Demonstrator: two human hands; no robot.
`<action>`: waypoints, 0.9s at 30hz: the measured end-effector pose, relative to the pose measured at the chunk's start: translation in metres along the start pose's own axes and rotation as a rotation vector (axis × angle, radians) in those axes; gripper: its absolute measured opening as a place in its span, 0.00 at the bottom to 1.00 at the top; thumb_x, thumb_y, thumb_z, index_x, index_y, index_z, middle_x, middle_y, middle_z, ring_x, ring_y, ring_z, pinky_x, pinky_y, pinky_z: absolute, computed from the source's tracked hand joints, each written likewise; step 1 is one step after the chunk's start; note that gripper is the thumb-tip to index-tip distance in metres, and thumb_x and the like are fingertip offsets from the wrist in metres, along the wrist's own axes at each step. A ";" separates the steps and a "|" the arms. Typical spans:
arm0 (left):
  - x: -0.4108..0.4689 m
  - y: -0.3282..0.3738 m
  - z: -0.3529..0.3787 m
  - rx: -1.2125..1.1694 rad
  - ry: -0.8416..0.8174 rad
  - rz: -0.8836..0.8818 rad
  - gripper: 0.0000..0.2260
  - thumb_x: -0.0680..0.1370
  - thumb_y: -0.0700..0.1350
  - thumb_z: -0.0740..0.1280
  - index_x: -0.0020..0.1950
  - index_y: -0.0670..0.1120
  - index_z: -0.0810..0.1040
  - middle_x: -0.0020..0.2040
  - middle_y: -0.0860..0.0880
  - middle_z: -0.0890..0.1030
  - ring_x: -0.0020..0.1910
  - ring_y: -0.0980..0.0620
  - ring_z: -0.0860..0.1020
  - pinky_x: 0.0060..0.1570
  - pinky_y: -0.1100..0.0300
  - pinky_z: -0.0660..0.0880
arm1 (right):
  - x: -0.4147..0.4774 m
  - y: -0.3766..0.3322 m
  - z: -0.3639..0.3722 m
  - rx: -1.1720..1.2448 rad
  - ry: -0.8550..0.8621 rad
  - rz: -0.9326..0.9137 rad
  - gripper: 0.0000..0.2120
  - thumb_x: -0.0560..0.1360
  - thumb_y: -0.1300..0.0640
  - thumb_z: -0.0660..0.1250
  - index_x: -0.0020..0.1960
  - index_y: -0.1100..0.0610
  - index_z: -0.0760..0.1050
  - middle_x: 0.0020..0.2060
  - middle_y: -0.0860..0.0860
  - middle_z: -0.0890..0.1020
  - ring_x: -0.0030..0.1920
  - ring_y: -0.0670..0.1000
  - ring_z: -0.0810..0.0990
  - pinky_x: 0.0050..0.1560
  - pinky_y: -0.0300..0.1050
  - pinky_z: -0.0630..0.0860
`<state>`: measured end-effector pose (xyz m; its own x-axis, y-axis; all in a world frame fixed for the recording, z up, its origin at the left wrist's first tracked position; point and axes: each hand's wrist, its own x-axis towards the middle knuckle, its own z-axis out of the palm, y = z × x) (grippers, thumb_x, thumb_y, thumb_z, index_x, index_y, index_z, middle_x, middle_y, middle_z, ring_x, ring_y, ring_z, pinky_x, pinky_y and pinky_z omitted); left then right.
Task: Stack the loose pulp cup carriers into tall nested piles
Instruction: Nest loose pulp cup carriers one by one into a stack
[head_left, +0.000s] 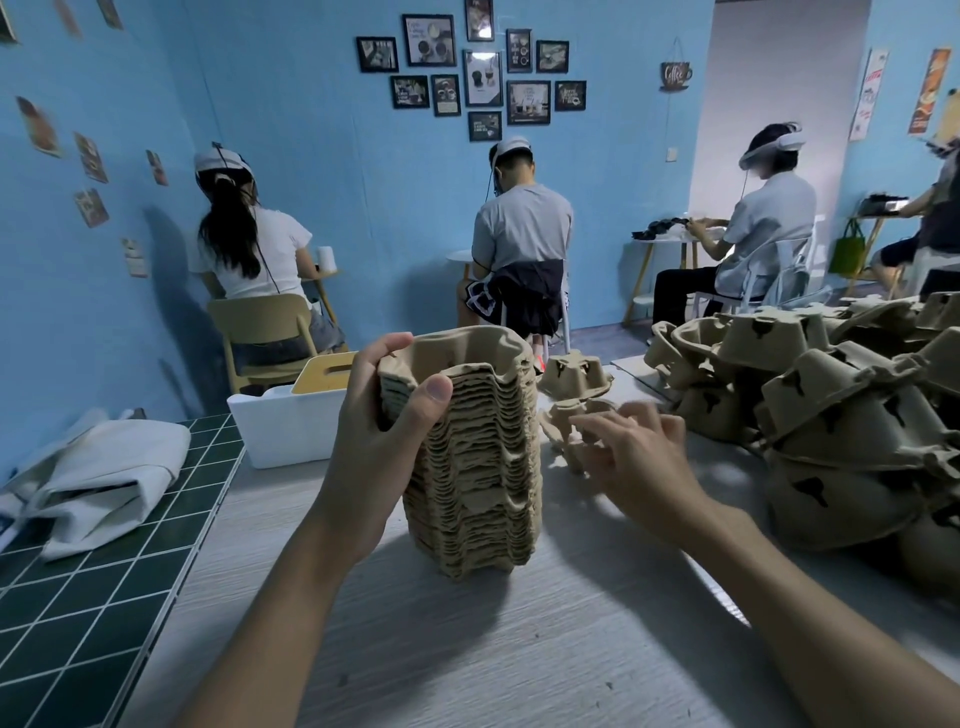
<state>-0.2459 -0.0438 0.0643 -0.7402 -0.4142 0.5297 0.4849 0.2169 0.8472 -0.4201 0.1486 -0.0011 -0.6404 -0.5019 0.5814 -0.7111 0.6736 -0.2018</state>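
One tall nested pile (472, 467) of brown pulp carriers stands upright on the pale table (467, 649). Its many thin rims make wavy layers, and the top carrier opens upward. The left hand (384, 426) grips the upper part of the pile from the left, with the thumb on the near face and the fingers over the rim. The right hand (634, 457) is to the right, apart from the pile. Its fingers are spread, loosely bent and holding nothing. Just beyond them lies a loose carrier (566, 415). Further right is a heap of loose carriers (831, 415), mostly upside down. Behind the pile, to the left, stands a white bin (280, 421).
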 end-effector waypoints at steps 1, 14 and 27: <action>0.000 0.000 0.000 -0.003 -0.001 0.001 0.26 0.67 0.60 0.72 0.63 0.56 0.72 0.51 0.55 0.85 0.53 0.53 0.83 0.53 0.53 0.77 | 0.000 -0.004 0.002 -0.001 -0.039 -0.024 0.16 0.79 0.42 0.62 0.65 0.43 0.76 0.61 0.39 0.79 0.64 0.48 0.64 0.55 0.50 0.55; 0.000 0.000 0.000 0.000 -0.004 0.004 0.25 0.67 0.60 0.72 0.62 0.57 0.72 0.50 0.55 0.84 0.53 0.54 0.82 0.53 0.55 0.77 | -0.006 -0.007 -0.004 0.007 0.019 -0.013 0.11 0.78 0.43 0.65 0.58 0.42 0.80 0.55 0.36 0.81 0.57 0.47 0.67 0.49 0.46 0.51; 0.000 0.000 -0.001 0.002 -0.003 0.006 0.24 0.67 0.59 0.72 0.62 0.58 0.73 0.50 0.55 0.84 0.53 0.54 0.82 0.54 0.52 0.77 | -0.005 -0.007 -0.012 0.001 0.126 -0.066 0.05 0.77 0.52 0.70 0.42 0.48 0.83 0.45 0.42 0.84 0.46 0.48 0.66 0.45 0.46 0.54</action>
<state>-0.2459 -0.0446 0.0639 -0.7388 -0.4101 0.5348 0.4882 0.2214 0.8442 -0.4086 0.1521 0.0068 -0.5509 -0.4733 0.6874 -0.7509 0.6405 -0.1608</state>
